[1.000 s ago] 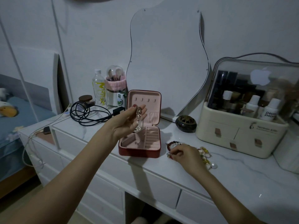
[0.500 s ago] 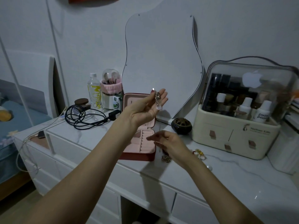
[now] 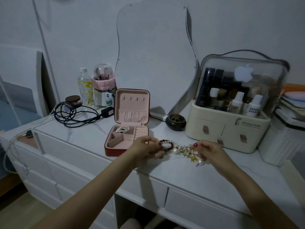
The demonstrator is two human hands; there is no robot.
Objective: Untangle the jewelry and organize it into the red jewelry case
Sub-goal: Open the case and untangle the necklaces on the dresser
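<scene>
Two hands work the tangled jewelry (image 3: 184, 151), light, limp, snag-prone: left hand (image 3: 145, 148) fingers pinch dark bead bracelet (image 3: 166, 144) at 9 o'clock, right hand (image 3: 208, 152) fingers pinch charms at 3; best hold by beads, w/ red jewelry case (image 3: 127, 139) at 10.

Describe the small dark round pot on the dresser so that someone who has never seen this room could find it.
Start at the wavy mirror leaning on the wall over the white dresser top. Near its lower right corner, between the open red jewelry case and the cream cosmetics organizer, sits the dark round pot. It alone is squat, almost black, with a brassy pierced lid.
</scene>
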